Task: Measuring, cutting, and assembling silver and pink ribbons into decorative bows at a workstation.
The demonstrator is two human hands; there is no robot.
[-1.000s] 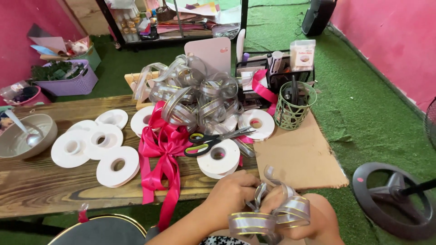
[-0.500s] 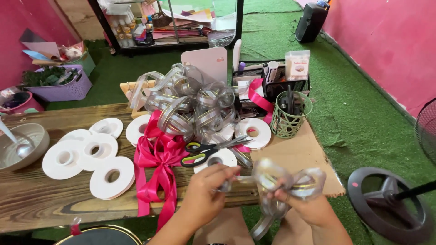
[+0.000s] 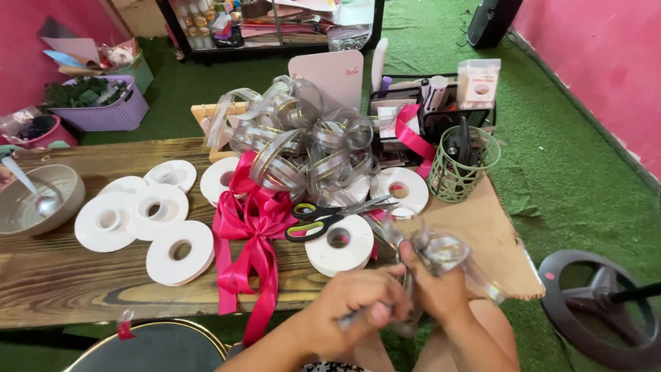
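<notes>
White tape rolls (image 3: 141, 220) are lying on the wooden table (image 3: 62, 275), then a pink bow (image 3: 255, 227), scissors (image 3: 323, 215) and a silver ribbon heap (image 3: 303, 138). Below these, the left hand (image 3: 358, 306) and right hand (image 3: 441, 293) are both pinching tight around a crumpled, shiny silver ribbon (image 3: 441, 251) near the table's edge.

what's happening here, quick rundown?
A person works a strip of silver ribbon with both bare hands, just off the near edge of a wooden table. The left hand pinches a strand low down; the right hand grips the looped bunch. On the table lie a finished pink bow, scissors, white tape rolls and a pile of silver ribbon loops.
</notes>
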